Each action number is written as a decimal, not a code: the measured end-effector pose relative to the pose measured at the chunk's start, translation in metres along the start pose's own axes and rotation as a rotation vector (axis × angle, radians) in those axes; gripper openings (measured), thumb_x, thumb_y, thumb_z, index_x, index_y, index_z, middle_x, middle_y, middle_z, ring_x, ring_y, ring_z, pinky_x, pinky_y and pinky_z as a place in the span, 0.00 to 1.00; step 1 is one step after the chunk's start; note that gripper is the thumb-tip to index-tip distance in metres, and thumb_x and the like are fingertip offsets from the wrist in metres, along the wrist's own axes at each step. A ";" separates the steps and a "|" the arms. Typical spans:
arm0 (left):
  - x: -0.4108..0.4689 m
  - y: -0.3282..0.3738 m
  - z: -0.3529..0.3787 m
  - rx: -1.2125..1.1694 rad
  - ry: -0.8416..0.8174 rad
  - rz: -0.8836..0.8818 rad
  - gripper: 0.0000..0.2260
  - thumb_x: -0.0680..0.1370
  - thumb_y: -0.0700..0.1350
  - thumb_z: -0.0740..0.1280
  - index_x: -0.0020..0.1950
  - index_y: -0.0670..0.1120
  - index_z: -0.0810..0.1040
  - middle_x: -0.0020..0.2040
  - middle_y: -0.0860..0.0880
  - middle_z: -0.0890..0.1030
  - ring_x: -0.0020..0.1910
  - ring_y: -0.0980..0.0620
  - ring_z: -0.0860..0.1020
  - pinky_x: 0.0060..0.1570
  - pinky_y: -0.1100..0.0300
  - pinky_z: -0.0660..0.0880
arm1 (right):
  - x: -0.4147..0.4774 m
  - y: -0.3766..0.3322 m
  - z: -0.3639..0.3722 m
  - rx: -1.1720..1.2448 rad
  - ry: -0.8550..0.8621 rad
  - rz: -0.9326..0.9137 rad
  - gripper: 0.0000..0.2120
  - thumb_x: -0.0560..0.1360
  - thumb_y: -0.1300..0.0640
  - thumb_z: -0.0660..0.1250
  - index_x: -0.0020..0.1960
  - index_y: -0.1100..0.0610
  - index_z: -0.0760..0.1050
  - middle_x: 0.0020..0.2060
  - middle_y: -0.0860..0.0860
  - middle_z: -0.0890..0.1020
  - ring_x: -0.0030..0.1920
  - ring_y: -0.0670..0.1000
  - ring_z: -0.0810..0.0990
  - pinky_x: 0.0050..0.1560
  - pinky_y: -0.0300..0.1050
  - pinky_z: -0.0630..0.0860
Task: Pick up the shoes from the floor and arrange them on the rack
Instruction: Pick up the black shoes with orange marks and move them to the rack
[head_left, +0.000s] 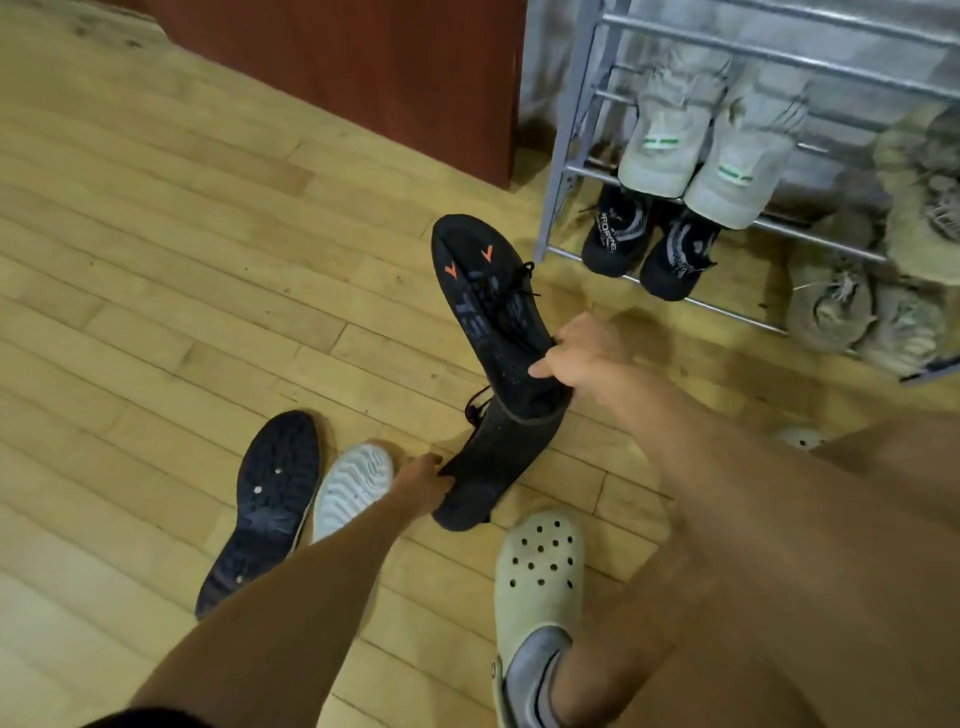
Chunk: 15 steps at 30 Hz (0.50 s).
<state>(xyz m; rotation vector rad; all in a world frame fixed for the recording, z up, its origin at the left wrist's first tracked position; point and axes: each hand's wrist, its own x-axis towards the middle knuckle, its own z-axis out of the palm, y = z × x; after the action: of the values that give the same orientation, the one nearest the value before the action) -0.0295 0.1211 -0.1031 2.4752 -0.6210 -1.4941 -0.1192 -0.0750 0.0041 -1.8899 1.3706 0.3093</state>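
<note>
Right hand (582, 358) and left hand (423, 480) each grip a black shoe (488, 296).

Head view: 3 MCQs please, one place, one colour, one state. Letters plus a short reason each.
1. Where is the dark sole-up shoe?
A. On the rack
B. On the floor, left of the hands
C. In the right hand

2. What colour are the chevron marks on the black shoe held in the right hand?
A. Orange
B. Green
C. White

3. What is the left hand doing?
A. Hanging free
B. Resting on the rack
C. Gripping a black shoe

Answers: 1 B, it lies on the wood floor beside a white sole. 2 A, two orange chevrons near the toe. 3 C, fingers close on its edge.
</note>
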 end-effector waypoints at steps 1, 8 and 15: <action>0.003 0.001 0.003 0.026 0.006 0.005 0.21 0.79 0.42 0.59 0.73 0.41 0.65 0.65 0.39 0.75 0.62 0.42 0.75 0.56 0.56 0.71 | 0.002 0.002 0.000 0.015 -0.004 0.002 0.20 0.70 0.52 0.75 0.59 0.60 0.79 0.54 0.57 0.83 0.51 0.58 0.83 0.50 0.48 0.81; -0.002 0.005 0.010 -0.238 -0.193 -0.026 0.15 0.74 0.41 0.68 0.61 0.40 0.77 0.54 0.42 0.79 0.45 0.51 0.78 0.38 0.64 0.79 | -0.001 0.017 -0.003 0.118 -0.040 0.039 0.21 0.69 0.55 0.77 0.58 0.61 0.79 0.52 0.57 0.84 0.42 0.58 0.85 0.47 0.53 0.84; -0.018 0.007 -0.012 0.010 0.201 0.134 0.19 0.70 0.46 0.73 0.58 0.45 0.76 0.53 0.47 0.76 0.51 0.49 0.76 0.48 0.57 0.76 | -0.017 0.024 -0.011 0.266 0.012 0.084 0.20 0.67 0.57 0.78 0.56 0.61 0.79 0.53 0.58 0.83 0.48 0.60 0.84 0.45 0.52 0.84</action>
<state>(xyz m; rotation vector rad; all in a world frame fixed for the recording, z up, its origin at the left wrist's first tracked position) -0.0282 0.1223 -0.0804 2.4942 -0.7403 -1.1796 -0.1497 -0.0734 0.0114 -1.6213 1.4262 0.1489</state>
